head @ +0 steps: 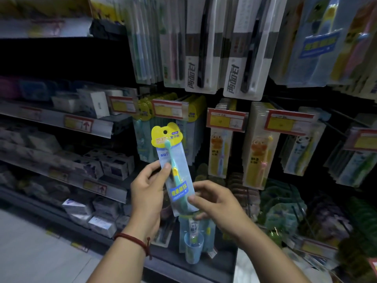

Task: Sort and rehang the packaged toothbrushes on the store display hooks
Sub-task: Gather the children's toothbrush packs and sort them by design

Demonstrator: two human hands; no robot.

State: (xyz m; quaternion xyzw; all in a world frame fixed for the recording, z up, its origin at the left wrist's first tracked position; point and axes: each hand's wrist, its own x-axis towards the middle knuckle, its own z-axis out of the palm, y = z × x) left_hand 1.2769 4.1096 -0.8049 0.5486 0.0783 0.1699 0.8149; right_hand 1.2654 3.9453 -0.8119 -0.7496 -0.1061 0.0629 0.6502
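Note:
I hold one packaged children's toothbrush point(173, 160) upright in front of the display: a clear pack with a yellow bear-shaped header, a hang hole and a teal-and-yellow brush inside. My left hand point(148, 193) grips its left edge at mid-height, thumb on the front. My right hand point(212, 201) pinches its lower right corner. Just behind it hang matching yellow-header packs point(191, 119) on a hook, under a red-and-yellow price tag point(168, 108).
Rows of other toothbrush packs hang on hooks: black-and-white ones point(204, 58) above, orange cartoon packs point(220, 152) and panda packs point(302, 152) to the right. Shelves of boxed goods point(81, 103) run along the left. A pack with a blue cup point(193, 242) hangs below my hands.

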